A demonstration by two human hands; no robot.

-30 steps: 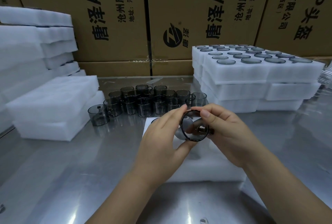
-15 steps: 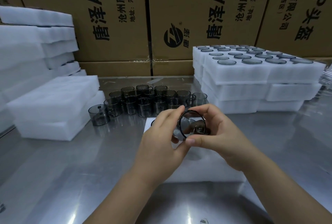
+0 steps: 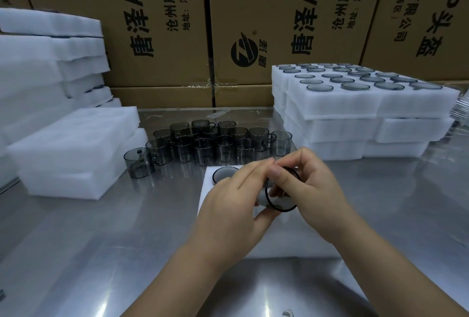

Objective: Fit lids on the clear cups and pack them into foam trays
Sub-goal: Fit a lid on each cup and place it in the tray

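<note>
Here, your left hand (image 3: 228,205) is gripping the clear cup (image 3: 262,200) between thumb and fingers, while your right hand (image 3: 313,189) is pinching its black-rimmed lid (image 3: 283,206).

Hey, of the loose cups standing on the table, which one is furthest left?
The cup at the front-left end of the cluster, right beside the low foam stack. Every other loose cup stands to its right.

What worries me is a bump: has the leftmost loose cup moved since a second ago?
No. The leftmost cup sits unmoved beside the right edge of the foam block.
</note>
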